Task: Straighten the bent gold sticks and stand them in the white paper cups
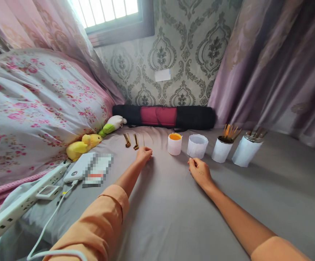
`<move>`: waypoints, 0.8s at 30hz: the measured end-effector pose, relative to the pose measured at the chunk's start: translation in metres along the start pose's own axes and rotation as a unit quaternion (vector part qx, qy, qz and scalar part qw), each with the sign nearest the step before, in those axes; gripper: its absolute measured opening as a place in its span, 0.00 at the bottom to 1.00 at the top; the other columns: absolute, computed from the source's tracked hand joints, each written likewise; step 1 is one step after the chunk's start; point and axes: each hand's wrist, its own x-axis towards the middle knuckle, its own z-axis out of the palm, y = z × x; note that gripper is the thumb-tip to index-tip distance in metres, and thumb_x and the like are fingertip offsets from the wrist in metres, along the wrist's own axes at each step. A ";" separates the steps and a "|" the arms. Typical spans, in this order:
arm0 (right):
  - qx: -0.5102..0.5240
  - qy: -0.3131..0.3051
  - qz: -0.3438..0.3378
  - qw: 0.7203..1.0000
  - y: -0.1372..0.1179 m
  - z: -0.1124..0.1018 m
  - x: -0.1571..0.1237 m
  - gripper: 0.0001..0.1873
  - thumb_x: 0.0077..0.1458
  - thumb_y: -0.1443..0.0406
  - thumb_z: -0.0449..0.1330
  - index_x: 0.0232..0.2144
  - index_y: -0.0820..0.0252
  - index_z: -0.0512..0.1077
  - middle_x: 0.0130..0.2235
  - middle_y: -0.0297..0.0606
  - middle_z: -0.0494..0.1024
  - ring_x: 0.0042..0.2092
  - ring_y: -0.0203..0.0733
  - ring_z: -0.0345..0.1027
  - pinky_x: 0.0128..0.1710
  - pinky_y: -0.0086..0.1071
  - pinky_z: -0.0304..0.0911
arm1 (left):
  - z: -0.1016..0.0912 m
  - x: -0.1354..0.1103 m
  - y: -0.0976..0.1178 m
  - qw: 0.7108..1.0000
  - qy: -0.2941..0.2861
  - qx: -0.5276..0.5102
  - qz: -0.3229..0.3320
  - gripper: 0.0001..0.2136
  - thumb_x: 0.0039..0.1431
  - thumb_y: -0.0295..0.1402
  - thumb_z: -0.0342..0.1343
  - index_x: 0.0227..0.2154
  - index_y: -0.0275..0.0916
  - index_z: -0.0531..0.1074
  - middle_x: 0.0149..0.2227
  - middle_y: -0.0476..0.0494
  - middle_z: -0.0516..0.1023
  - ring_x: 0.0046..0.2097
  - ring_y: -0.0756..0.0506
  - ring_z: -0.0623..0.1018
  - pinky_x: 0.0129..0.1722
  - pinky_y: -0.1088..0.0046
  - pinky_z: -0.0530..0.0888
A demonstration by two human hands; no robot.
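Note:
My left hand (144,154) is closed low over the grey sheet, its fingertips pressed together. Just beyond it is a thin stick (143,140); whether the fingers touch it, I cannot tell. Two small gold-brown bundles of thin pieces (127,141) (136,142) lie to its left. My right hand (200,173) is also closed, thumb and fingers together, in front of a whitish open tub (198,146); what it pinches, if anything, is hidden. Left of that tub stands a white cup with an orange inside (175,146). To the right are two white-wrapped jars (221,152) (246,151) holding upright thin sticks.
A grey sheet (157,210) covers the surface. At left are a white power strip (24,203), a white power bank (78,170) with a cable, and plush toys (82,146). A black and red roll (158,116) lies along the wall, beside curtains (271,65).

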 end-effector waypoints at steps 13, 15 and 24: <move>0.011 0.000 0.002 1.000 -0.001 -0.002 -0.002 0.19 0.54 0.55 0.45 0.26 0.58 0.70 0.26 0.40 0.76 0.26 0.39 0.66 0.25 0.27 0.54 | -0.030 0.044 0.002 0.935 0.056 0.329 0.117 0.08 0.48 0.25 0.51 0.30 0.31 0.73 0.36 0.33 0.75 0.42 0.41 0.72 0.40 0.72 0.64; 0.017 -0.005 0.000 1.000 -0.001 -0.003 -0.003 0.19 0.54 0.55 0.44 0.26 0.58 0.70 0.26 0.40 0.76 0.26 0.39 0.66 0.25 0.27 0.54 | -0.029 0.049 -0.001 0.927 0.050 0.352 0.118 0.09 0.49 0.25 0.49 0.32 0.30 0.73 0.37 0.32 0.74 0.42 0.42 0.72 0.40 0.73 0.64; 0.027 -0.019 0.021 0.999 -0.005 -0.005 -0.004 0.20 0.55 0.55 0.44 0.26 0.59 0.70 0.26 0.40 0.76 0.25 0.38 0.65 0.24 0.26 0.54 | -0.026 0.060 -0.003 0.901 0.030 0.416 0.117 0.12 0.49 0.26 0.47 0.35 0.29 0.72 0.40 0.30 0.73 0.43 0.41 0.72 0.41 0.72 0.65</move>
